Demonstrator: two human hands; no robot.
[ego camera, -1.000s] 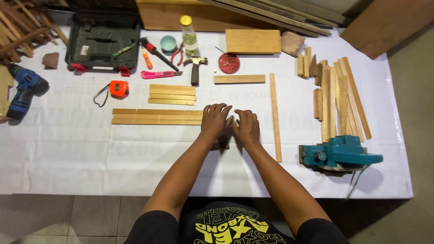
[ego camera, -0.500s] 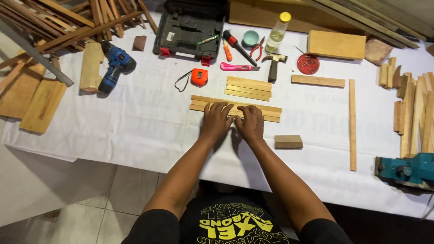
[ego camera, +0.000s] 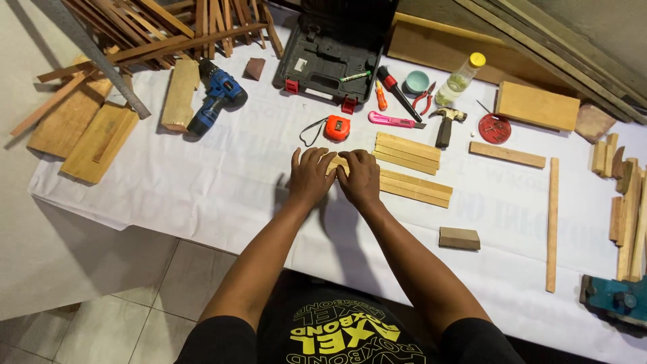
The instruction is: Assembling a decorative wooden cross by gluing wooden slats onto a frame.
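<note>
My left hand (ego camera: pixel 311 176) and my right hand (ego camera: pixel 359 176) lie side by side, palms down, on the left end of a pair of long wooden strips (ego camera: pixel 418 189). The strips rest flat on the white-covered table (ego camera: pixel 202 182) and run off to the right. My fingertips cover the strips' end and press on it. Just beyond the strips lies a stack of shorter strips (ego camera: pixel 408 152). An orange tape measure (ego camera: pixel 336 127) sits just beyond my fingers. A small wooden block (ego camera: pixel 459 238) lies alone to the right of my right forearm.
Farther back are an open black tool case (ego camera: pixel 330 54), a blue drill (ego camera: pixel 216 98), a pink cutter (ego camera: pixel 391 120), a hammer (ego camera: pixel 446 121) and a bottle (ego camera: pixel 461 77). A long thin slat (ego camera: pixel 552 222) and a blue power tool (ego camera: pixel 617 300) lie right. Scrap wood is piled at left.
My hands have slid from the right end of the long strips to their left end. The small wooden block they covered is now left uncovered at the right. My view swung left.
</note>
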